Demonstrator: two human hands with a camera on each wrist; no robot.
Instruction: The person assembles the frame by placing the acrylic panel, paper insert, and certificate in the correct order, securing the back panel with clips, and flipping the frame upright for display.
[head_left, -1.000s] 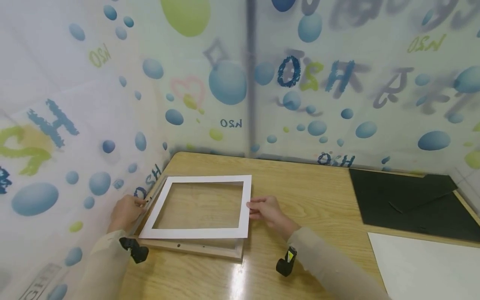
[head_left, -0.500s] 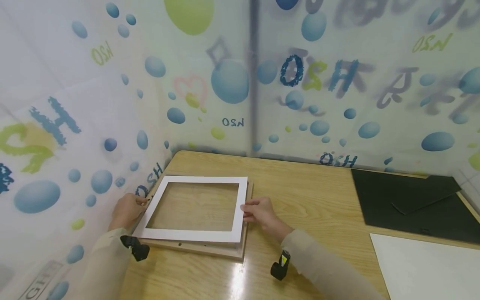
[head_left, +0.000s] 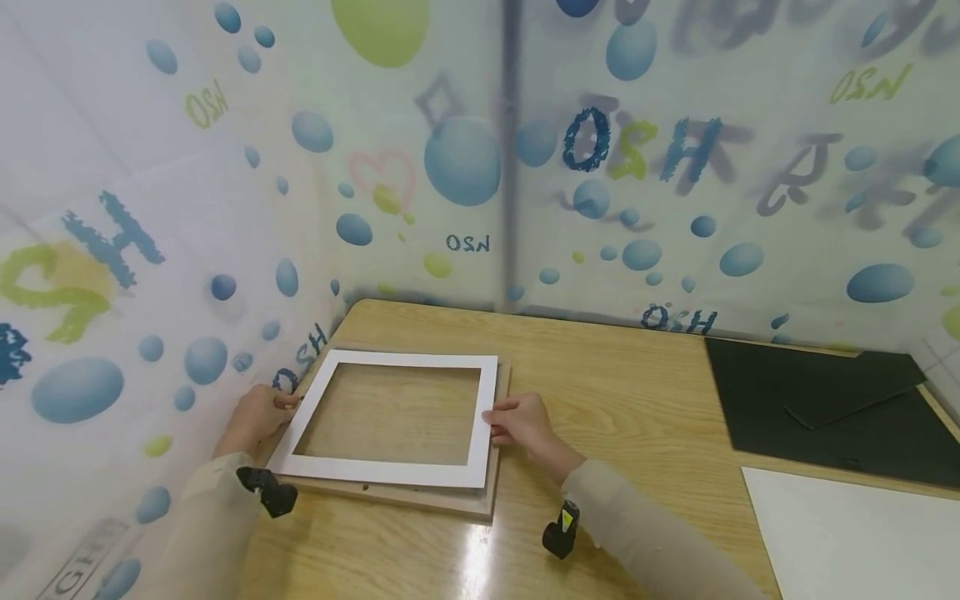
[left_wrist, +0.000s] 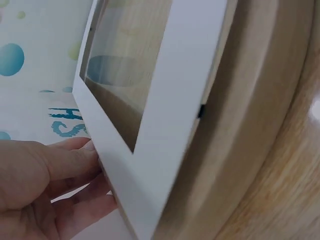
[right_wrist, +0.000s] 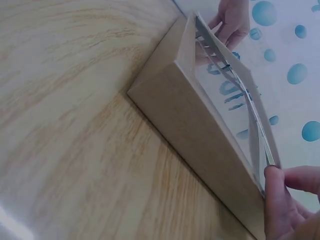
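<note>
A white picture mat [head_left: 408, 472] with a rectangular window lies slightly askew over a pale wooden picture frame [head_left: 420, 500], its right side raised in the right wrist view. A clear, reflective sheet [left_wrist: 112, 70] shows within the window; whether it belongs to the mat or the frame I cannot tell. My right hand [head_left: 525, 425] pinches the mat's right edge, thumb on one face and fingers on the other. My left hand [head_left: 258, 414] grips the frame's left rail, thumb and fingertips against the mat's left edge in the left wrist view. Part of that rail is hidden.
A black backing board [head_left: 810, 396] with a stand flap lies at the table's right. In front of it is a white sheet [head_left: 847, 525]. Patterned curtain walls [head_left: 390, 208] border the wooden table [head_left: 615, 417] at the back and left.
The mat has shifted left and down over the frame, exposing the frame's right rail. My right hand has moved slightly left with it; the left hand stays at the left rail.
</note>
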